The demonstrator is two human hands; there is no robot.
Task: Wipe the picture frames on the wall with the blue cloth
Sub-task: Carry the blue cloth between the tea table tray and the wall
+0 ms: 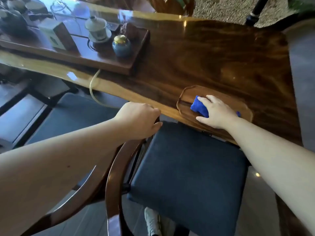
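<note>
A folded blue cloth (198,106) lies in a shallow wooden tray (185,92) near the front edge of a dark wooden table (213,57). My right hand (216,111) rests on top of the cloth with its fingers curled over it. My left hand (139,121) grips the curved wooden armrest of a chair (117,167) that stands tucked against the table. No picture frames or wall are in view.
The chair's dark blue cushion (189,174) lies directly below me. On the table's left stands a tea tray (109,63) with a blue jar (121,46), a lidded cup (98,29) and a box (54,34). A hose (92,87) hangs off the table edge.
</note>
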